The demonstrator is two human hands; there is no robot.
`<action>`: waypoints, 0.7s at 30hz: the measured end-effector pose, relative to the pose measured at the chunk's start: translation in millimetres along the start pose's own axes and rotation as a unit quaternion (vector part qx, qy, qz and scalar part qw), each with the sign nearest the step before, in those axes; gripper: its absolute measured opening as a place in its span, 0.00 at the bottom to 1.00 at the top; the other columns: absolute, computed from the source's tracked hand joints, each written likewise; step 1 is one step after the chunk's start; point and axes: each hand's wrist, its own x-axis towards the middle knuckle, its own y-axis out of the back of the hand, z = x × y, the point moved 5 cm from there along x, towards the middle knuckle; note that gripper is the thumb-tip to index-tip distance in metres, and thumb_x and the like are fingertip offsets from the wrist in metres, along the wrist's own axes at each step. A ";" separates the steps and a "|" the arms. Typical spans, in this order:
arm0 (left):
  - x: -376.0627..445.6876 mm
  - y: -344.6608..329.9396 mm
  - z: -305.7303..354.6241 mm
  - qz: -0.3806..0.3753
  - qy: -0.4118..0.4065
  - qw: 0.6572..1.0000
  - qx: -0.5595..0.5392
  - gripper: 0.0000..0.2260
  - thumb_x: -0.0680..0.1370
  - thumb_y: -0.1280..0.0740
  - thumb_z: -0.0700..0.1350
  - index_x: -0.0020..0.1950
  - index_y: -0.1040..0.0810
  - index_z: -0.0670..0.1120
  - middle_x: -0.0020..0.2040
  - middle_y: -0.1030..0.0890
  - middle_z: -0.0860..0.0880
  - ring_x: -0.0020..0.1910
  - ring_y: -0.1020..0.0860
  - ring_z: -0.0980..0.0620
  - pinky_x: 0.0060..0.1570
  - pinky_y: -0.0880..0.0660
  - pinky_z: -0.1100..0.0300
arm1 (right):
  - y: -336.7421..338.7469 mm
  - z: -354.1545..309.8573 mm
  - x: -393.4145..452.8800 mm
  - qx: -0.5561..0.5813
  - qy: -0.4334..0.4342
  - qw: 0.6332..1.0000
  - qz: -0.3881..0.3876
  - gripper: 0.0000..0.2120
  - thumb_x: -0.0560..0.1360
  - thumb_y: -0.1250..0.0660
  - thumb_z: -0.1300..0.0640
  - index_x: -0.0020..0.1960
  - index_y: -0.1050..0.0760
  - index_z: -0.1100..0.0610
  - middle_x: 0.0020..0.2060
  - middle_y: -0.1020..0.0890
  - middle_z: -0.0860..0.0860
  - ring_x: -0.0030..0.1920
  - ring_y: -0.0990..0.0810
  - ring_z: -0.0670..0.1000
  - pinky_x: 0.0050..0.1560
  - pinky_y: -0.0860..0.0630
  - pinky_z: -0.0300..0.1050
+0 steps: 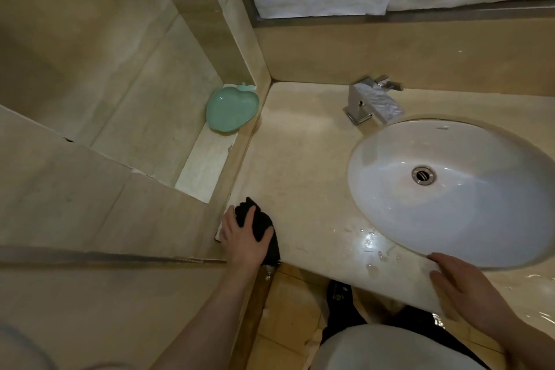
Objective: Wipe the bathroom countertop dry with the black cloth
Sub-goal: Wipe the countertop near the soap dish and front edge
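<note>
Beige marble bathroom, seen from above. We press black cloth [260, 227] against tabletop [300, 171] at its near left corner, beside wall ledge; our left hand [243, 237] grips cloth, fingers curled over bunched fabric. Our right hand [468, 288] rests flat, fingers relaxed, holding nothing, on tabletop's front edge just below white oval sink [468, 219]. Water drops glisten between both hands. Chrome faucet [372, 102] behind sink; green apple-shaped dish [231, 108] in wall niche.
</note>
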 end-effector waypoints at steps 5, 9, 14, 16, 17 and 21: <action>8.6 -30.9 -2.8 0.043 -0.135 0.990 0.014 0.28 0.82 0.48 0.63 0.79 0.38 0.52 0.80 0.44 0.43 0.79 0.48 0.40 0.76 0.49 0.38 | -7.8 -5.4 2.0 -0.012 -0.027 0.999 0.037 0.10 0.80 0.36 0.55 0.59 0.23 0.53 0.52 0.17 0.49 0.49 0.21 0.51 0.52 0.28 0.50; 21.3 -31.5 -20.5 0.095 -0.158 0.983 0.003 0.26 0.84 0.49 0.56 0.79 0.38 0.45 0.80 0.41 0.42 0.79 0.44 0.43 0.75 0.41 0.40 | -11.9 -11.2 3.1 -0.035 -0.059 0.996 0.048 0.12 0.80 0.36 0.55 0.61 0.23 0.57 0.53 0.17 0.53 0.50 0.22 0.56 0.53 0.30 0.51; 4.5 -43.5 13.6 0.093 -0.165 0.982 0.020 0.27 0.85 0.54 0.55 0.79 0.40 0.40 0.79 0.42 0.39 0.79 0.45 0.40 0.76 0.41 0.41 | -14.2 -18.9 2.1 -0.043 -0.091 0.994 0.051 0.15 0.80 0.36 0.54 0.63 0.23 0.60 0.57 0.18 0.57 0.55 0.23 0.59 0.59 0.33 0.51; -22.3 -64.3 57.3 0.055 -0.231 0.971 0.029 0.26 0.85 0.52 0.54 0.79 0.40 0.41 0.79 0.42 0.39 0.79 0.46 0.39 0.77 0.43 0.43 | -14.2 -23.1 1.3 -0.043 -0.098 0.993 0.056 0.17 0.80 0.38 0.52 0.63 0.24 0.60 0.57 0.18 0.57 0.55 0.23 0.59 0.59 0.33 0.51; -34.6 -75.2 82.5 0.030 -0.265 0.963 0.030 0.26 0.85 0.49 0.53 0.79 0.40 0.42 0.80 0.42 0.39 0.79 0.46 0.40 0.77 0.44 0.44 | -15.1 -24.5 1.0 -0.040 -0.106 0.992 0.054 0.15 0.80 0.37 0.54 0.63 0.24 0.60 0.58 0.19 0.57 0.56 0.24 0.59 0.60 0.33 0.52; -86.3 -118.3 174.4 -0.028 -0.426 0.901 0.084 0.26 0.84 0.47 0.53 0.80 0.43 0.43 0.81 0.44 0.41 0.80 0.51 0.40 0.78 0.48 0.45 | -18.0 -25.8 -0.2 -0.051 -0.106 0.992 0.036 0.16 0.80 0.36 0.56 0.66 0.26 0.60 0.61 0.21 0.58 0.60 0.25 0.59 0.65 0.35 0.54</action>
